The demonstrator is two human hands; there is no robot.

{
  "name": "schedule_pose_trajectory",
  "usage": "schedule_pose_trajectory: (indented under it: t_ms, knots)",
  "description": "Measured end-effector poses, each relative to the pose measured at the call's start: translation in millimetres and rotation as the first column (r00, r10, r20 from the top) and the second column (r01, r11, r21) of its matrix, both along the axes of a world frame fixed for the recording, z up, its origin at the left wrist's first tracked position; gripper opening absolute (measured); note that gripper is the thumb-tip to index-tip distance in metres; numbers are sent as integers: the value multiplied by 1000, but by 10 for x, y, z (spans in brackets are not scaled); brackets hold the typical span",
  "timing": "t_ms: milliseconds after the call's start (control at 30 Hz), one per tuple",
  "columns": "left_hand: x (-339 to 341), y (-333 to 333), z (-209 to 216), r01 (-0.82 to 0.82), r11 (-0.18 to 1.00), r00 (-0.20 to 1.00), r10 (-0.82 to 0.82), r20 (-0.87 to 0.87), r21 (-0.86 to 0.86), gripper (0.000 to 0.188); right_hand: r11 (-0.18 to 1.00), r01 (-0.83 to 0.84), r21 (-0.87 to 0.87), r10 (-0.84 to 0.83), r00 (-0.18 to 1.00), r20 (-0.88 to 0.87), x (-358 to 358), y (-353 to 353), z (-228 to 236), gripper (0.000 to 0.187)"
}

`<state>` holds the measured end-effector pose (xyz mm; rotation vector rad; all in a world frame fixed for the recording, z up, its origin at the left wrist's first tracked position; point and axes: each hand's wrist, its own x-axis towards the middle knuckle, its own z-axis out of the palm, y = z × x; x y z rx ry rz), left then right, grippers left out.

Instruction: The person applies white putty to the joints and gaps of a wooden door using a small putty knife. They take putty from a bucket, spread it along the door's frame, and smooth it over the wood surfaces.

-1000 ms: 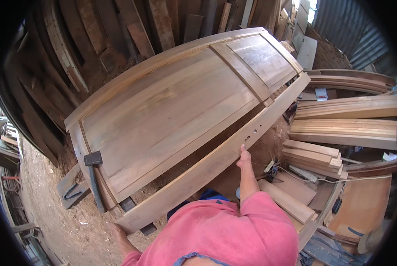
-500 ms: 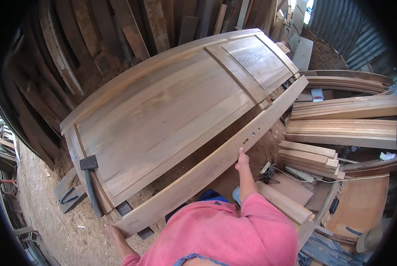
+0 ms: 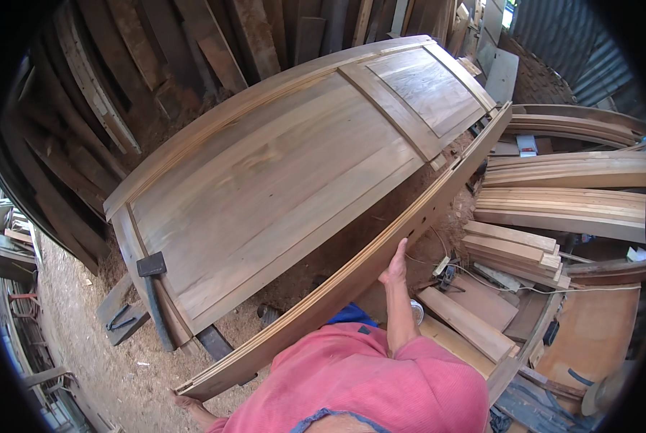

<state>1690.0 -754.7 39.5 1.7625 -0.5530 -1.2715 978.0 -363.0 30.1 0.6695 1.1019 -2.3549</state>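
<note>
A long wooden door stile (image 3: 308, 307) runs diagonally in front of me, apart from the door along most of its length. Its grooved edge faces up and small holes show in its side. Around its near left end my left hand (image 3: 188, 404) is closed, fingers partly hidden. Farther along, my right hand (image 3: 395, 264) grips the side with the thumb up; its other fingers are mostly hidden. Beyond lies the panelled wooden door (image 3: 265, 195), flat and raised off the ground. A mallet (image 3: 152, 265) with a dark square head rests on the door's left end rail, handle hanging toward me.
Stacked planks (image 3: 564, 204) lie on the right, with shorter boards (image 3: 514, 242) nearer. A pale cable (image 3: 525, 290) crosses there. Dark boards (image 3: 222, 61) lean along the back. Shavings cover the ground (image 3: 99, 346) at left, near a dark board (image 3: 123, 309) holding a metal tool.
Both hands have rolled the stile, so its grooved edge now faces up where its flat side showed before. Its left end has shifted slightly left and toward me. The mallet stays on the door.
</note>
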Motion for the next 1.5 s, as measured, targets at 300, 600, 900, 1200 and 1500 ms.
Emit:
schedule_pose_trajectory:
  t_ms: [300, 600, 900, 1200, 1500]
  knots:
    - [-824, 279, 497, 0, 964, 977, -56, -204, -265, 59, 977, -82, 199, 90, 996, -27, -500, -939, 586, 100]
    - [-1009, -466, 260, -243, 860, 964, 164, -209, -449, 19, 873, -205, 442, 137, 974, 181, -850, -1001, 290, 79]
    - [-1768, -490, 275, -330, 850, 910, 172, -376, -410, 20, 229, 221, 948, 958, 118, -259, -447, -2527, 1159, 47]
    - [-1745, -295, 446, -256, 863, 912, 66, -405, -436, 20, -158, -419, 894, 706, -681, -195, 2662, -5372, 385, 68]
    - [-1562, -16, 327, -265, 899, 927, 138, -349, -349, 16, -136, -441, 887, 875, -474, -101, 3509, -6109, 380, 56]
